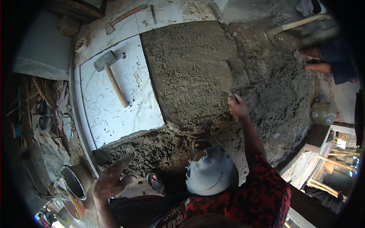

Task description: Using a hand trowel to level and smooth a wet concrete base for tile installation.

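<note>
Troweling: a trowel (226, 78) is gripped in the right hand (238, 107), its blade blurred and laid flat on the mortar bed (190, 76).
Right hand: fingers are wrapped around the trowel handle; the arm is stretched forward from a red-and-black sleeve (266, 182).
Left hand: the left hand (111, 178) is held spread, fingers apart and pointing up-right, palm down; nothing is held. It hovers near the lower edge of the mortar; contact cannot be told.
Mortar bed: grey, rough and damp, spread across the middle of the floor, butted against the right edge of the tile (118, 95).
Tile: large, white, faintly veined, smeared with grey; set left of the mortar.
Mallet: a mallet (111, 76) with a grey head and wooden handle is laid on the tile, well apart from both hands.
Packages: a clear plastic bottle (323, 113) is seen at the right rim, beside the mortar; no label can be read.
Bucket: a mortar-stained bucket (75, 181) is placed just left of the left hand.
Knee: a knee in torn pale cloth (211, 171) is raised between the arms; sandalled feet (178, 163) are planted on the mortar edge.
Other person: bare feet (311, 60) are seen at the upper right, near a wooden handle (298, 23).
</note>
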A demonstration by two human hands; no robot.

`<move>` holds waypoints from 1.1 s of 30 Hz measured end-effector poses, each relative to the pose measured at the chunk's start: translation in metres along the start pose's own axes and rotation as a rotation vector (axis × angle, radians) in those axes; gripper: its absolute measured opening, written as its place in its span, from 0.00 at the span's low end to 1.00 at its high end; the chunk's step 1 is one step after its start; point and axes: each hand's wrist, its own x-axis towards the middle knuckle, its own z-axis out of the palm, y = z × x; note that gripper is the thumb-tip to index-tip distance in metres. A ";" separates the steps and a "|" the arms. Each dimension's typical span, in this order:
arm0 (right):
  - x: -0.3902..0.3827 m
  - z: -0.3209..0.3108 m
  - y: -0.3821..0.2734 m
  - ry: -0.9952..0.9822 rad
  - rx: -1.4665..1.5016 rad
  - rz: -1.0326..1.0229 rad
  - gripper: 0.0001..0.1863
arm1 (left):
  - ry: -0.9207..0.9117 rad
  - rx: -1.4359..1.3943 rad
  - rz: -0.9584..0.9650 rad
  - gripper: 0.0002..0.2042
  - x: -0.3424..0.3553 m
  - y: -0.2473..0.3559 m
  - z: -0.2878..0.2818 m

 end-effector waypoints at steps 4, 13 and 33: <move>-0.006 0.003 0.032 0.195 0.104 -0.003 0.18 | 0.002 0.008 0.008 0.33 0.005 -0.003 0.001; 0.056 0.156 -0.096 -0.420 -0.113 -0.264 0.14 | -0.042 -0.020 -0.049 0.35 0.012 0.013 -0.001; 0.098 0.050 -0.077 0.189 0.094 -0.038 0.13 | -0.053 -0.007 -0.012 0.34 0.014 0.007 -0.002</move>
